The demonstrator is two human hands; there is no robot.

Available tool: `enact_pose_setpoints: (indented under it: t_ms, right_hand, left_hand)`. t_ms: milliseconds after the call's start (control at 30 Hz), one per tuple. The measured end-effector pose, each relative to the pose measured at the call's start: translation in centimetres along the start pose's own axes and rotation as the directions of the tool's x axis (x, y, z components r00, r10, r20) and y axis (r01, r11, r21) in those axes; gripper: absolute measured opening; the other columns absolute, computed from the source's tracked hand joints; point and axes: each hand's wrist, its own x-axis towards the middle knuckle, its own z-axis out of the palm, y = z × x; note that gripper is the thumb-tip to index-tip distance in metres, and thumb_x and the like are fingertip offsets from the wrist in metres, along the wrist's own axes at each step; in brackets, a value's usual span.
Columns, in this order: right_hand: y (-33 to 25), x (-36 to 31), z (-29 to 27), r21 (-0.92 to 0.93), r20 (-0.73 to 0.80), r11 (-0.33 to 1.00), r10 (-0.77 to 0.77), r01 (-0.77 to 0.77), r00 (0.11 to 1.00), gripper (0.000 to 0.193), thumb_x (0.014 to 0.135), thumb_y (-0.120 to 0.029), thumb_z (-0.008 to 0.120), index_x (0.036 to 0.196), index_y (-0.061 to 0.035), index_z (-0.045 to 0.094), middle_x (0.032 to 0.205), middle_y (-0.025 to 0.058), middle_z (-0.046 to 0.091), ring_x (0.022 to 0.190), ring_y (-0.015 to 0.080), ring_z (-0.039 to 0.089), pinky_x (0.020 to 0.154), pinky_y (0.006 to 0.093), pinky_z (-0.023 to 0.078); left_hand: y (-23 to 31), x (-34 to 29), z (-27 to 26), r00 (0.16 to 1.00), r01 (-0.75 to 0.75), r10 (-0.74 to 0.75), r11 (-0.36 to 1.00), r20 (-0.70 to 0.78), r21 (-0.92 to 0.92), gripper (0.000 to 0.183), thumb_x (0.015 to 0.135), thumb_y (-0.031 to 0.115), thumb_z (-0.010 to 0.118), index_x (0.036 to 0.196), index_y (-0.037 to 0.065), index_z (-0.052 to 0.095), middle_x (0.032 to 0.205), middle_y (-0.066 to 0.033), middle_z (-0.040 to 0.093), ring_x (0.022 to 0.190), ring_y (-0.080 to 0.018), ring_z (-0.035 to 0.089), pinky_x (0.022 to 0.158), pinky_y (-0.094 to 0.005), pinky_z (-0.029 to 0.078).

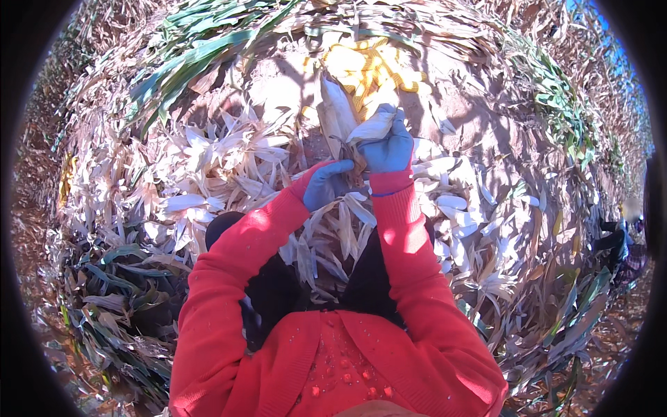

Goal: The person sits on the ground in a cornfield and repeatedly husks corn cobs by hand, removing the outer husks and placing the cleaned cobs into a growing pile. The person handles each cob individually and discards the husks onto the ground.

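Note:
An ear of corn [336, 115] in pale dry husk points away from me, in front of my knees. My left hand [328, 185], in a blue-grey glove, is closed round its lower end near the brown, withered stalk end [357, 165]. My right hand [390, 147], gloved the same way, grips a whitish husk leaf [374, 127] that is folded out to the right of the ear. The husk and the gloves hide most of the fingertips. I cannot tell how much of the ear is bare under the husk.
Just beyond my hands lies a pile of bare yellow corn cobs [372, 69]. Loose dry husks [229, 156] cover the ground on the left, with more husks [462, 222] on the right. Green and dry stalks [201, 55] ring the spot. Another person [625, 247] is at the far right edge.

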Motion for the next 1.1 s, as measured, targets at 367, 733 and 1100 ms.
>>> enact_pose_setpoints:
  t_ms: [367, 733, 1100]
  right_hand:
    - [3.7, 0.5, -2.4, 0.045, -0.139, 0.996, 0.078, -0.072, 0.987, 0.029, 0.102, -0.030, 0.042, 0.111, -0.0066, 0.058, 0.098, 0.0047, 0.065, 0.088, 0.0186, 0.063, 0.080, 0.0339, 0.054]
    - [6.5, -1.6, 1.6, 0.002, 0.195, 0.957, 0.284, -0.290, 0.939, 0.021, 0.101, -0.028, 0.048, 0.101, -0.0081, 0.055, 0.078, -0.0016, 0.051, 0.074, 0.0132, 0.050, 0.074, 0.0280, 0.048]
    - [9.0, -7.9, 0.8, -0.981, -0.016, 0.092, 0.846, -0.174, 0.533, 0.023, 0.097, -0.023, 0.051, 0.090, -0.0031, 0.060, 0.079, 0.0054, 0.061, 0.070, 0.0136, 0.057, 0.067, 0.0310, 0.048]
  left_hand:
    - [4.1, 2.6, -3.3, 0.724, -0.313, 0.611, 0.706, -0.322, 0.636, 0.045, 0.092, 0.022, 0.063, 0.129, 0.004, 0.046, 0.117, -0.0103, 0.058, 0.105, -0.0169, 0.058, 0.088, -0.0306, 0.050]
    - [6.5, 1.3, -0.4, 0.806, -0.353, 0.478, 0.861, -0.349, 0.365, 0.024, 0.093, 0.017, 0.061, 0.114, 0.005, 0.057, 0.096, -0.0056, 0.064, 0.082, -0.0151, 0.064, 0.070, -0.0303, 0.056]
    - [11.6, 0.7, -11.0, 0.540, -0.191, 0.600, 0.770, -0.590, 0.609, 0.011, 0.082, 0.011, 0.071, 0.089, 0.005, 0.066, 0.072, -0.0001, 0.062, 0.060, -0.0102, 0.058, 0.055, -0.0255, 0.047]
